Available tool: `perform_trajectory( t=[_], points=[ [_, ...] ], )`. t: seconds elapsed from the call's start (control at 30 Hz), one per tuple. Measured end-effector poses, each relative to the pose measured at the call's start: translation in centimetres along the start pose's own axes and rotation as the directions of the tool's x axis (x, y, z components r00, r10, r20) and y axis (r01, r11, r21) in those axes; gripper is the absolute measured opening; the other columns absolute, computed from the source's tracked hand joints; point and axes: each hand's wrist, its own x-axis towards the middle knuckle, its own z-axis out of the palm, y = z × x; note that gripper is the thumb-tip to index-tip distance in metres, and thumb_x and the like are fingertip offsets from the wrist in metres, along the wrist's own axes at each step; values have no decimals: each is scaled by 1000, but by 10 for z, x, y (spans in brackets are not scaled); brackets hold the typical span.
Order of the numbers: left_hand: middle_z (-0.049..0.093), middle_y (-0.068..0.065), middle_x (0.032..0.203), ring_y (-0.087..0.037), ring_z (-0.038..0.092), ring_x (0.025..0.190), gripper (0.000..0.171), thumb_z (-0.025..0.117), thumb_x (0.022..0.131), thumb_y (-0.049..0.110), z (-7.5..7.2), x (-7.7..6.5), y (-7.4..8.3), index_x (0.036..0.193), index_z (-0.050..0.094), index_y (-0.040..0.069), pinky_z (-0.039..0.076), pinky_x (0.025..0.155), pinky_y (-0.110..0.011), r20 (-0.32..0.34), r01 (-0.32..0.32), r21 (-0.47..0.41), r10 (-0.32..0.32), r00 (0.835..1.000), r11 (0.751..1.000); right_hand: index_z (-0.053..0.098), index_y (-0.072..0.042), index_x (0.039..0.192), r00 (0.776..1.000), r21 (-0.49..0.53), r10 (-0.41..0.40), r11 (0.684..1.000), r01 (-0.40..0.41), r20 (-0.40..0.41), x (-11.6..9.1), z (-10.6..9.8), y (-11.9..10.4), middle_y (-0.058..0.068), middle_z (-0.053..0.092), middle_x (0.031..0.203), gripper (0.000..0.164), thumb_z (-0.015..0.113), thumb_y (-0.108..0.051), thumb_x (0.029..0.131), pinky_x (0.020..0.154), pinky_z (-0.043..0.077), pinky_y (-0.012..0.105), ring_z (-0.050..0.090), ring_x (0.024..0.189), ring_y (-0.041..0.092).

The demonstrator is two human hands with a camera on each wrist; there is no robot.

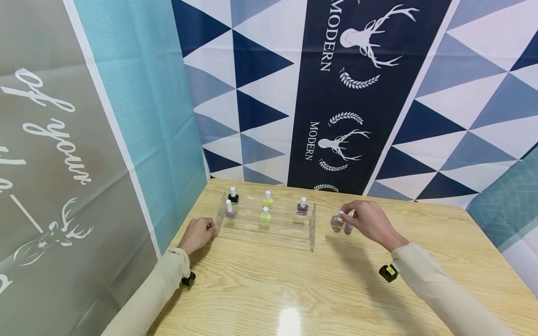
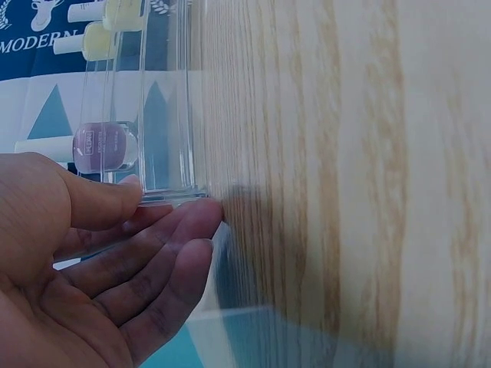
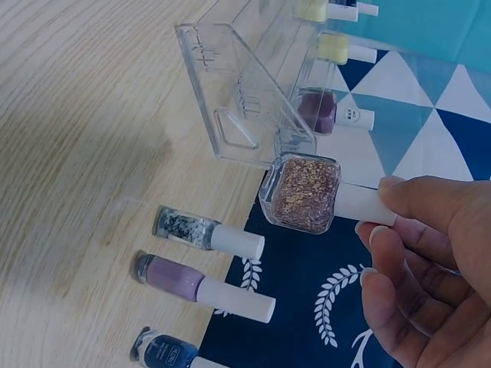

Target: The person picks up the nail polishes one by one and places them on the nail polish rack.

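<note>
Bottle [image 3: 301,193] hung from the right hand [image 1: 370,223] at the clear rack's [image 3: 213,88] three o'clock.
The hand pinched only its white cap [image 3: 360,205], so a loose grip could have dropped it; the left hand [image 1: 197,234] gripped the rack's nine o'clock end, where a tug might have toppled standing bottles [image 1: 302,206]. The held one looked squarish and clear-walled, glittery copper inside.

Right wrist view: below and left of the fingers of the right hand [image 3: 439,264], the dark blue bottle [image 3: 165,351] is cut off by the lower edge. Left wrist view: the thumb of the left hand [image 2: 103,272] covers part of the stand [image 2: 166,146]; above it, the mauve bottle [image 2: 101,147] bears lettering partly too small to read. Head view: the right fingers partly hide the lilac bottle [image 1: 348,229].
</note>
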Motion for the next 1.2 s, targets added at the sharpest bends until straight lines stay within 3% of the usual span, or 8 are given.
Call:
perform_trajectory(
  t=[0.43,0.8,1.2],
  points=[
    [63,-1,60,-14,59,51,26,65,102,12,0,-2,1,77,68,7,41,47,-30,-5,-4,11,4,1000,1000,80,-9,95,1000,28,-8,1000,8,-8,6,4,-7,-2,76,84,5,79,-14,93,63,51,32,59,56,-2],
    [64,-1,60,-14,58,51,26,65,103,13,0,0,1,78,68,8,41,48,-30,-4,-9,11,9,1000,1000,79,-10,96,1000,48,5,999,-5,16,11,5,-16,-5,75,80,6,76,-16,96,73,57,45,55,43,-6],
    [62,1,58,-14,57,50,27,65,102,13,1,1,-2,76,67,8,42,47,-31,-4,-19,8,19,1000,1000,79,-11,95,1000,58,6,998,-8,23,19,9,-25,-1,75,83,6,76,-16,95,61,50,32,57,43,4]
  ],
)
